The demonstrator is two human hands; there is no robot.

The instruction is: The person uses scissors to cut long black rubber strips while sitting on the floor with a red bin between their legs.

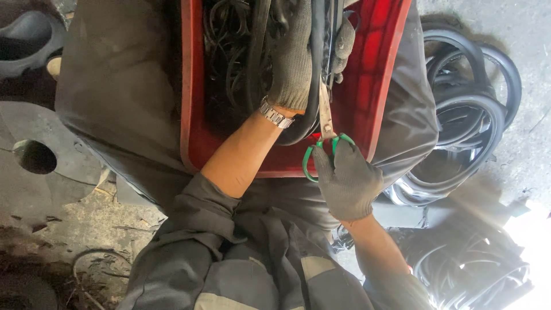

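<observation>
My left hand (298,54), in a grey knit glove with a metal wristwatch (275,115) at the wrist, grips a black rubber tube (314,74) over a red plastic crate (379,63) on my lap. My right hand (347,181), also gloved, holds green-handled scissors (324,138). The scissor blades point up along the rubber strip just below my left hand. The crate holds several cut black rubber strips and rings (235,51).
A pile of black rubber inner tubes (465,115) lies on the concrete floor at the right, more tubes (470,264) at lower right. A flat grey rubber sheet with a round hole (34,156) lies at the left. Dark work trousers cover my knees.
</observation>
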